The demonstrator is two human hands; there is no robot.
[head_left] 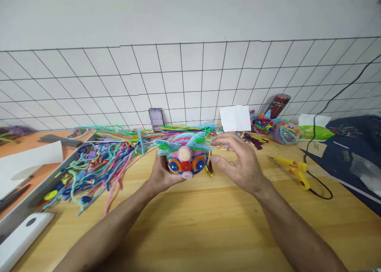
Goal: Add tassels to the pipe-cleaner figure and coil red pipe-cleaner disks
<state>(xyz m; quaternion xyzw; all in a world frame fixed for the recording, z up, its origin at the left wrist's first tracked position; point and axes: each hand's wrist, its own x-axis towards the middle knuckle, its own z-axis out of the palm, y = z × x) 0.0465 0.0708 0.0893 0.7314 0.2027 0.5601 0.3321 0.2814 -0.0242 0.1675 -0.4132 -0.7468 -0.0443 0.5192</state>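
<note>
A colourful pipe-cleaner animal head is held up over the wooden table, its face turned toward me. It has blue and orange ringed eyes, a red nose, a pale pink ball on the forehead and light blue ears with green insides. My left hand grips it from the left and below, with the fingers partly hidden behind it. Just to its right, my right hand is open, thumb and fingers apart, the fingertips close to the right ear. A dark tassel hangs at the head's right side.
Loose pipe cleaners spread across the table's left and back. At right lies a yellow glue gun with a black cord. Behind it are another pipe-cleaner head, a partly covered clear ball and a red-brown flask. White paper leans at the back.
</note>
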